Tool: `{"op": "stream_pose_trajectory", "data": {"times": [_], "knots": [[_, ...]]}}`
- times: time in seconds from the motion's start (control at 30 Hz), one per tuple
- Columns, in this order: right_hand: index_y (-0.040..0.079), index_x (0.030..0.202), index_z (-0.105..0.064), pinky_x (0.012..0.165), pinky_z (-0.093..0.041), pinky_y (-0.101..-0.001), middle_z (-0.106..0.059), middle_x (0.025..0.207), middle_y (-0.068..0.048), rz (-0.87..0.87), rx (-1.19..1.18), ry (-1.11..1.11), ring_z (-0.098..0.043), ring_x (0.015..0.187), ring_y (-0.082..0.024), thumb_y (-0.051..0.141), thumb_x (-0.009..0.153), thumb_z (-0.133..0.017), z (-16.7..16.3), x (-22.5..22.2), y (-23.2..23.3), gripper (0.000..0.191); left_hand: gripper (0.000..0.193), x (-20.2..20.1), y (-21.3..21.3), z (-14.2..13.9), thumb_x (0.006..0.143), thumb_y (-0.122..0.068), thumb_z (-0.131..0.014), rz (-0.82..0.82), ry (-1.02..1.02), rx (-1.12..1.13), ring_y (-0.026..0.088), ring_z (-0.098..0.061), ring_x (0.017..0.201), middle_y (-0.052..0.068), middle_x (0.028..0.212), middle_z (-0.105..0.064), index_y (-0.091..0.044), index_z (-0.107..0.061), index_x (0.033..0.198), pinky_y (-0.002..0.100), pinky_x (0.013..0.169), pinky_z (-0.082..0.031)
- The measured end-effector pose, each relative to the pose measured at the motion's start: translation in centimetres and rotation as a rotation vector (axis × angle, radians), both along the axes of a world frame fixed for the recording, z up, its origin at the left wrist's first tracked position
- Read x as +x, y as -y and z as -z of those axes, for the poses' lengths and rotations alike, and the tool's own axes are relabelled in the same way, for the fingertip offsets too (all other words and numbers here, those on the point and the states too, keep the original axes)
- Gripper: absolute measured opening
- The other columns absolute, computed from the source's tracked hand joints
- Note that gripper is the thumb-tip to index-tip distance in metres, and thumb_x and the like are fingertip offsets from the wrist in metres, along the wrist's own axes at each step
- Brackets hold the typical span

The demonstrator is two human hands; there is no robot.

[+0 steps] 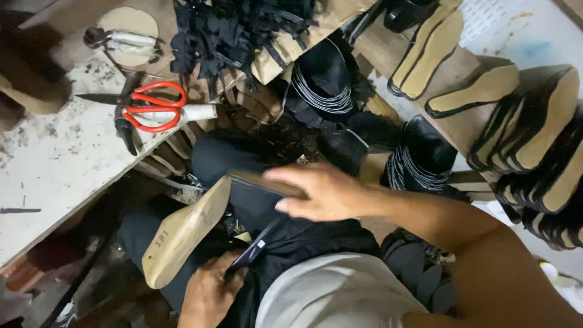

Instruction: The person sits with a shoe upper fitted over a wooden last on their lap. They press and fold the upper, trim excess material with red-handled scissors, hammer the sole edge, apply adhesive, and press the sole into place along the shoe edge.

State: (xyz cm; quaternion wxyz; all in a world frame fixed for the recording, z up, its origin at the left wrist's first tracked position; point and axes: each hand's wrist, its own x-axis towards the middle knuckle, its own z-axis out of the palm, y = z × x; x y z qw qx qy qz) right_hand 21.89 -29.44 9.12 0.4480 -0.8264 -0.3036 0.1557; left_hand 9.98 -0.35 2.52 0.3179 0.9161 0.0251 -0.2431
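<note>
Pale, smooth, matt wooden shoe last (182, 234) under the right hand (325, 193); dark matt cloth-like upper over it. Beyond the hands, red-handled scissors (149, 107) with glossy plastic grips on a scuffed, stained white tabletop (54, 164).

At the top right corner lies a white printed sheet (486, 18), a flat paper with rows of small dark print, its left part covered by a tan shoe sole. On the side of the pale wooden shoe last (182, 234) in the lower middle there is a small dark stamped mark. I see no packages, signs or screens.
</note>
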Motion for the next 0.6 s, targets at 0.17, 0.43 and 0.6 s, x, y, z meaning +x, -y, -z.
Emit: {"op": "stream_pose_trajectory", "data": {"times": [0.17,0.43,0.6], "knots": [[0.005,0.140,-0.058,0.085,-0.059,-0.0292,-0.076,0.115,-0.010,0.124,-0.031,-0.183,-0.075,0.098,-0.014,0.027,0.091,-0.074,-1.2,0.2,2.7,0.056,0.050,0.8,1.7,-0.8,0.078,-0.029,-0.078,0.116,0.170,-0.114,0.040,-0.065,0.108,0.020,0.116,-0.070,-0.004,-0.067,0.121,0.046,0.087,-0.052],[0.003,0.142,-0.054,0.094,-0.056,-0.0323,-0.074,0.123,-0.008,0.132,-0.006,-0.235,-0.072,0.107,-0.015,0.017,0.089,-0.071,0.3,-0.2,3.1,0.057,0.051,2.8,4.2,1.0,0.083,-0.048,-0.076,-0.065,-0.016,-0.221,0.038,-0.072,0.089,0.024,0.086,-0.072,-0.003,-0.072,0.107,0.046,0.081,-0.055],[0.004,0.140,-0.057,0.093,-0.057,-0.0322,-0.075,0.122,-0.009,0.113,-0.091,-0.195,-0.073,0.107,-0.016,0.021,0.088,-0.074,0.2,-0.5,2.8,0.058,0.044,3.1,5.7,1.9,0.084,-0.045,-0.074,-0.136,0.001,-0.206,0.036,-0.071,0.076,0.022,0.074,-0.069,-0.004,-0.072,0.100,0.046,0.073,-0.053]]}}
